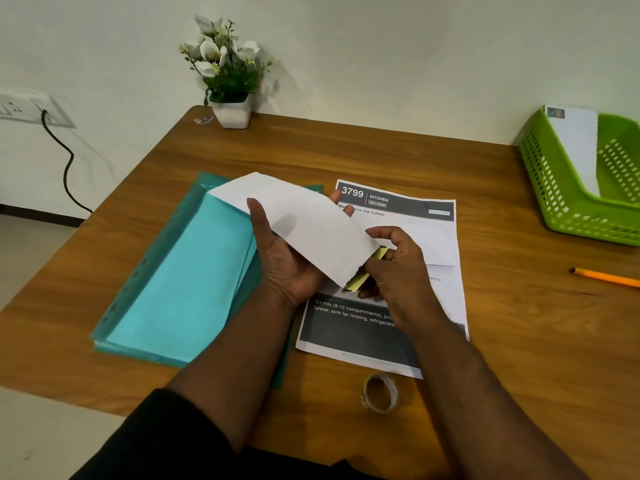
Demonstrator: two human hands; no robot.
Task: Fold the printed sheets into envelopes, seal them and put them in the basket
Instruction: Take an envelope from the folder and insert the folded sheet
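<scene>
My left hand point(280, 258) holds a white envelope point(304, 223) tilted above the table, thumb on top and fingers underneath. My right hand point(394, 265) pinches the envelope's lower right end, where a yellow-green strip point(360, 280) shows at the opening. Beneath both hands lies a printed sheet point(415, 237) headed "3799 KITCHEN", flat on the wooden table point(346, 150). Another white envelope point(578, 147) stands inside the green basket point(561, 192) at the far right.
A teal folder point(173, 278) with turquoise sheets lies at the left. A roll of clear tape point(381, 393) sits near the front edge. An orange pencil point(606, 277) lies at the right. A potted white-flowered plant point(230, 71) stands at the back.
</scene>
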